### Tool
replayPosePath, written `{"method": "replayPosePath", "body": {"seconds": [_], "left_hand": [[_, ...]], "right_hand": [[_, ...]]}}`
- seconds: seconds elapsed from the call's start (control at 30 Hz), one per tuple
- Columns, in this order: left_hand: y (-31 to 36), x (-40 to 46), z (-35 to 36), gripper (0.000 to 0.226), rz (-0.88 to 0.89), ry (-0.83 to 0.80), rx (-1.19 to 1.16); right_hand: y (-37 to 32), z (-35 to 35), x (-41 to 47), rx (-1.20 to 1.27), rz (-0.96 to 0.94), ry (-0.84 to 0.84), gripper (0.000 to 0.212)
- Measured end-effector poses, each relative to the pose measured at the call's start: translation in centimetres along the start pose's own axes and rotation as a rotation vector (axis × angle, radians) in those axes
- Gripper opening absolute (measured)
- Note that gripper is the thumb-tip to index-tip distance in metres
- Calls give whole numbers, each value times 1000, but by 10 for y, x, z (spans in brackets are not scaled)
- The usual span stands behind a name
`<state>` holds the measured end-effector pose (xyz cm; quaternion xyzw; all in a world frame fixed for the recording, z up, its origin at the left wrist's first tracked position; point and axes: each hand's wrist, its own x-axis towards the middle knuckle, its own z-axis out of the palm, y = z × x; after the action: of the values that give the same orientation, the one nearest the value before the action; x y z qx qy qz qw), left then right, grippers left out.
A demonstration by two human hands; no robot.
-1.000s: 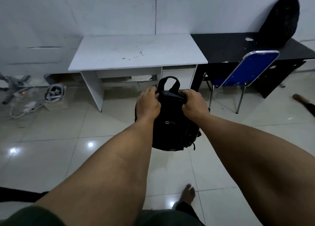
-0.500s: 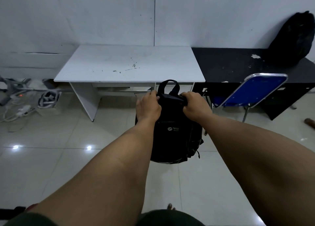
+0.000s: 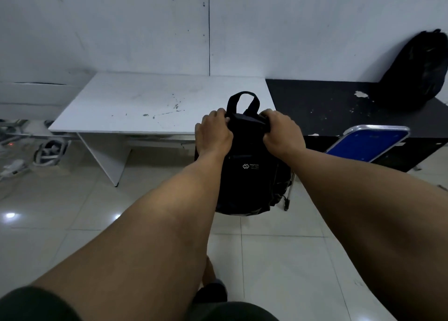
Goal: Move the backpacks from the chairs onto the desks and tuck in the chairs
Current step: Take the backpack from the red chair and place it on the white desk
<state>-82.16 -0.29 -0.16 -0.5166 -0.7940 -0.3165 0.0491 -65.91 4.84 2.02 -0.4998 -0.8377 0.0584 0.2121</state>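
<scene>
Both hands held a black backpack (image 3: pixel 247 175) up in the air, arms stretched out ahead of the person. The left hand (image 3: pixel 214 134) gripped the top left corner of the bag, fingers curled over its upper edge, and the right hand (image 3: pixel 282 132) gripped the top right corner in the same way. The bag's carry loop (image 3: pixel 243 100) stood upright between the two hands, untouched by either. The backpack hung below the hands, clear of the tiled floor (image 3: pixel 278 260), with a small pale logo on its front facing the camera. Beyond the hands and to the left stood a white desk (image 3: pixel 145 102) against the wall, its top marked with dark specks; the bag's upper part overlapped the desk's near right corner in the view, though the bag did not rest on it. Beyond the right hand lay a black desk (image 3: pixel 327 109) butted against the white one, and at its far right end a second black backpack (image 3: pixel 419 71) leaned against the wall. Just to the right of the right hand a blue chair (image 3: pixel 368 143) with a metal frame stood in front of the black desk. Far to the left of the left hand, cables and white devices (image 3: pixel 48 151) lay on the floor.
</scene>
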Motion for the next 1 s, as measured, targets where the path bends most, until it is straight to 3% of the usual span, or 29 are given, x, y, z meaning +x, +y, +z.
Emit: {"method": "replayPosePath", "body": {"seconds": [0.3, 1.0], "left_hand": [[22, 126, 24, 21, 65, 160, -19], [44, 313, 83, 22, 162, 194, -23]], "right_hand": [[2, -16, 113, -39, 14, 99, 42], [36, -9, 292, -151, 11, 190, 43]]}}
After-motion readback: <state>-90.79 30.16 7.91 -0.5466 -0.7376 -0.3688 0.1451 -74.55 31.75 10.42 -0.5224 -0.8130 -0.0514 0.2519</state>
